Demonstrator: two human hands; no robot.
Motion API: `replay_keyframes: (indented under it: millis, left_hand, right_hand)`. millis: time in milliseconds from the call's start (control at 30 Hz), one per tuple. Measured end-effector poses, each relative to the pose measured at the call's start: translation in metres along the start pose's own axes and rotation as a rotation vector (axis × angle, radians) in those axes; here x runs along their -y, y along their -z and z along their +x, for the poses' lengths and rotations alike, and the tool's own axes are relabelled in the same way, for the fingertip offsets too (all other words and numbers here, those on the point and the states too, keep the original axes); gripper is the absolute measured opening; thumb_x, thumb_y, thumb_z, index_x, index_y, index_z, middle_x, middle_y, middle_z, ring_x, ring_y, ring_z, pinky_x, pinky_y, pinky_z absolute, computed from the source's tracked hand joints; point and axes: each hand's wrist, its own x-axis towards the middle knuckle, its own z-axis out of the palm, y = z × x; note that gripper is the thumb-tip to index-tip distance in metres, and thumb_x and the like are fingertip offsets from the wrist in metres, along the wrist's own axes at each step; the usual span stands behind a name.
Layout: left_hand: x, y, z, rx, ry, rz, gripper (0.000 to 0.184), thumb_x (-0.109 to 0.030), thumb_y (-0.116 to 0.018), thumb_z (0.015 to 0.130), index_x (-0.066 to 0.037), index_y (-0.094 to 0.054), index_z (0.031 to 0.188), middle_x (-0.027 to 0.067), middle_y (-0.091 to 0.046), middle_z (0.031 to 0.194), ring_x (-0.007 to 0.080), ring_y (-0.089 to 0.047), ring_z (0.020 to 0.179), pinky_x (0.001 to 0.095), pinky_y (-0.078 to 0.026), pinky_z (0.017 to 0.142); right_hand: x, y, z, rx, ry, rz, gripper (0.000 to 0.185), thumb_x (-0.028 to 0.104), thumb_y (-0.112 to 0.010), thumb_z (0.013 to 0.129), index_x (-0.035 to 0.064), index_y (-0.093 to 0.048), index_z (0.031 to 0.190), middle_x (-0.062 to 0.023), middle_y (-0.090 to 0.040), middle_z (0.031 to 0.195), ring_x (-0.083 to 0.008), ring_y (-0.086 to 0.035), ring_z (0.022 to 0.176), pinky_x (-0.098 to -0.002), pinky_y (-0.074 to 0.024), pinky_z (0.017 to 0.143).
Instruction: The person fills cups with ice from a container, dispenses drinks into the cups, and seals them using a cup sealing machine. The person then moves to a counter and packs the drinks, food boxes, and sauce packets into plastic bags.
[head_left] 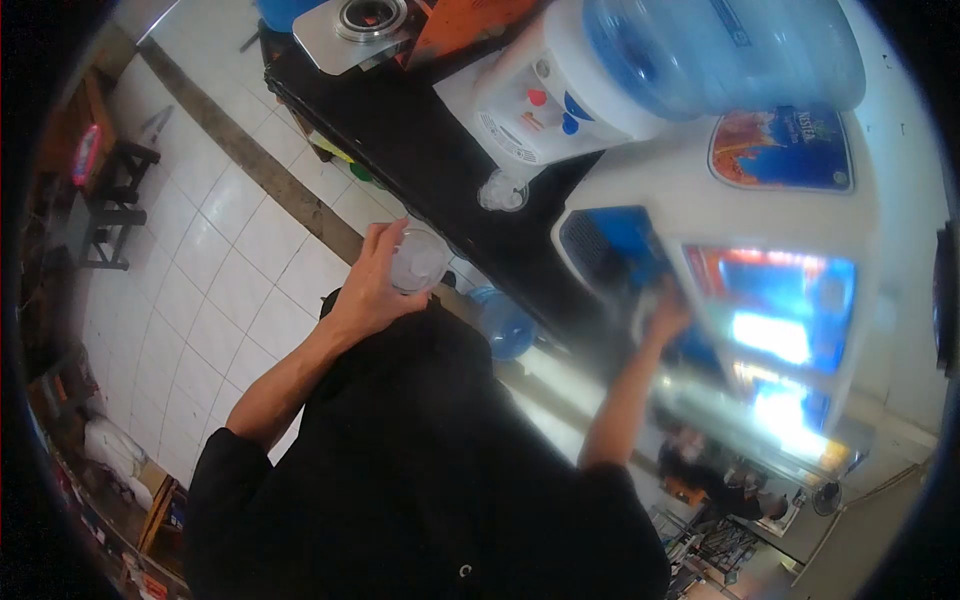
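Note:
A clear cup [418, 262] with what looks like ice in it is held in my left hand [372, 285], fingers wrapped round its side, in front of my body. My right hand [668, 312] reaches into the blue bay of a white drinks machine [625, 245]. Something pale and blurred is at its fingers, too smeared to name. Another clear cup with ice [503, 190] stands on the black counter [440, 180], just below the white water dispenser [535, 110].
A large blue water bottle [730, 50] sits on the dispenser. A metal-topped device [365, 20] is at the counter's far end. Below the counter edge is a blue bottle [507, 325]. Stools [105, 225] stand on the tiled floor at left. Another person [700, 475] is at lower right.

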Motion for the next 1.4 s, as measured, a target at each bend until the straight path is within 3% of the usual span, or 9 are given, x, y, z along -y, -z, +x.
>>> replay_keyframes:
  millis: [367, 433, 533, 667, 767, 833, 1067, 1333, 1400]
  left_hand:
    - [-0.048, -0.071, 0.048, 0.139, -0.344, 0.087, 0.088, -0.022, -0.082, 0.069, 0.001, -0.038, 0.142, 0.0218, -0.047, 0.13, 0.0395, -0.052, 0.119, 0.0464, -0.046, 0.098]
    - [-0.061, -0.084, 0.057, 0.202, -0.303, 0.081, 0.09, -0.025, -0.081, 0.069, -0.001, -0.037, 0.143, 0.0219, -0.046, 0.133, 0.0398, -0.05, 0.122, 0.0461, -0.045, 0.101]
    - [-0.072, -0.108, 0.069, 0.264, -0.281, 0.038, 0.089, -0.024, -0.08, 0.07, -0.001, -0.037, 0.144, 0.022, -0.045, 0.134, 0.0397, -0.049, 0.124, 0.046, -0.045, 0.102]
    - [-0.077, -0.139, 0.083, 0.33, -0.34, -0.043, 0.086, -0.019, -0.079, 0.07, -0.001, -0.036, 0.143, 0.022, -0.044, 0.136, 0.0397, -0.05, 0.123, 0.046, -0.045, 0.102]
    - [-0.08, -0.161, 0.09, 0.352, -0.348, -0.093, 0.086, -0.016, -0.08, 0.07, -0.001, -0.035, 0.142, 0.0217, -0.043, 0.138, 0.04, -0.049, 0.126, 0.0461, -0.046, 0.103]
    - [-0.085, -0.173, 0.097, 0.397, -0.34, -0.115, 0.087, -0.015, -0.081, 0.07, -0.002, -0.035, 0.143, 0.0215, -0.043, 0.139, 0.04, -0.048, 0.128, 0.0462, -0.046, 0.103]
    - [-0.108, -0.203, 0.113, 0.528, -0.347, -0.107, 0.091, -0.018, -0.083, 0.072, -0.004, -0.03, 0.145, 0.0233, -0.042, 0.142, 0.0422, -0.044, 0.132, 0.0472, -0.043, 0.108]
    - [-0.093, -0.248, 0.123, 0.464, -0.437, -0.07, 0.095, -0.019, -0.085, 0.071, -0.005, -0.029, 0.146, 0.0236, -0.042, 0.144, 0.0421, -0.045, 0.133, 0.0476, -0.043, 0.107]
    - [-0.101, -0.242, 0.122, 0.441, -0.451, -0.064, 0.096, -0.019, -0.086, 0.07, -0.004, -0.029, 0.146, 0.0236, -0.043, 0.145, 0.0415, -0.045, 0.133, 0.047, -0.043, 0.108]
  right_hand:
    - [-0.003, -0.004, -0.004, -0.072, 0.039, -0.09, 0.051, 0.041, -0.075, 0.087, -0.0043, -0.07, 0.11, -0.0205, -0.071, 0.11, -0.0358, -0.066, 0.1, -0.0456, -0.048, 0.092]
    - [-0.017, -0.002, 0.001, 0.045, -0.084, -0.112, 0.043, 0.025, -0.078, 0.085, -0.0054, -0.069, 0.114, -0.0188, -0.07, 0.117, -0.0315, -0.064, 0.106, -0.0438, -0.0449, 0.099]
    - [-0.034, -0.007, 0.005, -0.03, 0.062, -0.216, 0.042, 0.025, -0.078, 0.086, -0.0054, -0.069, 0.114, -0.0189, -0.07, 0.116, -0.0311, -0.064, 0.106, -0.0441, -0.045, 0.099]
    - [-0.018, -0.008, 0.001, -0.046, -0.035, -0.068, 0.042, 0.023, -0.077, 0.086, -0.0053, -0.069, 0.115, -0.0183, -0.07, 0.116, -0.0302, -0.063, 0.106, -0.0433, -0.0452, 0.099]
    - [-0.003, -0.005, -0.001, -0.044, -0.049, -0.122, 0.043, 0.036, -0.077, 0.086, -0.0015, -0.072, 0.108, -0.015, -0.073, 0.11, -0.0299, -0.067, 0.098, -0.0439, -0.0485, 0.09]
    - [0.01, -0.001, -0.002, 0.012, -0.107, 0.005, 0.042, 0.021, -0.079, 0.084, -0.0049, -0.068, 0.115, -0.0179, -0.07, 0.115, -0.0292, -0.063, 0.109, -0.0414, -0.0449, 0.1]
    - [0.019, 0.002, -0.003, -0.006, -0.1, 0.031, 0.052, 0.027, -0.081, 0.082, -0.0051, -0.066, 0.119, -0.019, -0.068, 0.12, -0.0316, -0.062, 0.114, -0.0411, -0.0439, 0.101]
    - [-0.011, 0.004, -0.014, -0.093, -0.091, -0.144, 0.059, 0.042, -0.08, 0.079, -0.0024, -0.069, 0.117, -0.0202, -0.071, 0.115, -0.035, -0.066, 0.107, -0.0428, -0.0477, 0.095]
    - [-0.009, 0.009, -0.029, -0.061, -0.139, -0.203, 0.06, 0.038, -0.082, 0.078, -0.0023, -0.068, 0.119, -0.0209, -0.069, 0.118, -0.0343, -0.065, 0.11, -0.0439, -0.0462, 0.098]
